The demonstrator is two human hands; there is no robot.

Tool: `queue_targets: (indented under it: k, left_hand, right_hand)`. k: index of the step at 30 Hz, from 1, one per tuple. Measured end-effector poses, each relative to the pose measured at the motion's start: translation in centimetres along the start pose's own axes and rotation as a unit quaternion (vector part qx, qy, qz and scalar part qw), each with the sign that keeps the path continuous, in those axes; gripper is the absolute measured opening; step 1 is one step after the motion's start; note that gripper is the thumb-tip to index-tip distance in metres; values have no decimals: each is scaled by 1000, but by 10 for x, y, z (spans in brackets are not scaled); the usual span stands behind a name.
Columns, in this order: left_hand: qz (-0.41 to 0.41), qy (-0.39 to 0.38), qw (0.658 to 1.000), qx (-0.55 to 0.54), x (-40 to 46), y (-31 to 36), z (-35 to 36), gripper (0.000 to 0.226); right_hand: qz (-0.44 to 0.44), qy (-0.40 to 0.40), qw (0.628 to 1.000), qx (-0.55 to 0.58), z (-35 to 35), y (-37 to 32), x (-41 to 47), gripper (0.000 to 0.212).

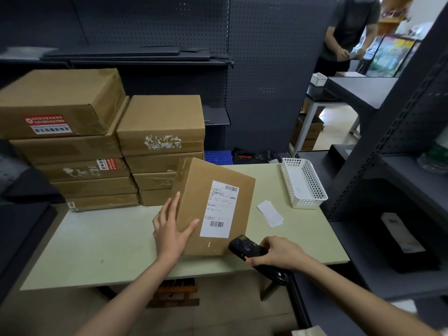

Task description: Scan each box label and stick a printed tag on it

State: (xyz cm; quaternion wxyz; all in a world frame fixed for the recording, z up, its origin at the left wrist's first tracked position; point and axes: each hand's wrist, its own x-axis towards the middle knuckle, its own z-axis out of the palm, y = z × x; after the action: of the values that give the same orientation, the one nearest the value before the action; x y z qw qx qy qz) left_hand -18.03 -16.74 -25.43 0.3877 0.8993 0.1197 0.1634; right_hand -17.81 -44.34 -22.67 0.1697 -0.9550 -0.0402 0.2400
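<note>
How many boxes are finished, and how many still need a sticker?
None looks finished. The right hand points the scanner at the label of the box the left hand steadies. Its tag lies unstuck on the table; the stacked boxes wait.

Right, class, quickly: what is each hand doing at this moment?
Left hand: open, straight fingers resting on the box.
Right hand: gripping the scanner.

The print on the shipping label (219, 209) is too small to read. The right hand (278, 253) covers most of the scanner (244, 248). The bystander (349, 32) is cut off at the top edge.
</note>
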Motion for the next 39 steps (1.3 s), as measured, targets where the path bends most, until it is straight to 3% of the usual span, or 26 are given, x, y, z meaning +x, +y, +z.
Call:
queue_targets:
  k: [9, 15, 30, 34, 39]
  left_hand:
    - [-57, -6, 998, -29, 6, -6, 8, 88]
    - [-115, -28, 990, -72, 8, -12, 29, 86]
    - [-280, -98, 933, -205, -10, -10, 92, 96]
    - [-292, -92, 919, -249, -17, 7, 107, 83]
    - [-311, -70, 917, -240, -26, 4, 114, 93]
  right_hand:
    - [1, 143, 989, -21, 9, 42, 6, 70]
    - [-5, 190, 980, -57, 2, 84, 25, 73]
    - [28, 105, 987, -122, -11, 186, 98, 75]
    - [25, 87, 987, -135, -12, 200, 114, 75]
    - [13, 70, 988, -137, -10, 214, 128, 73]
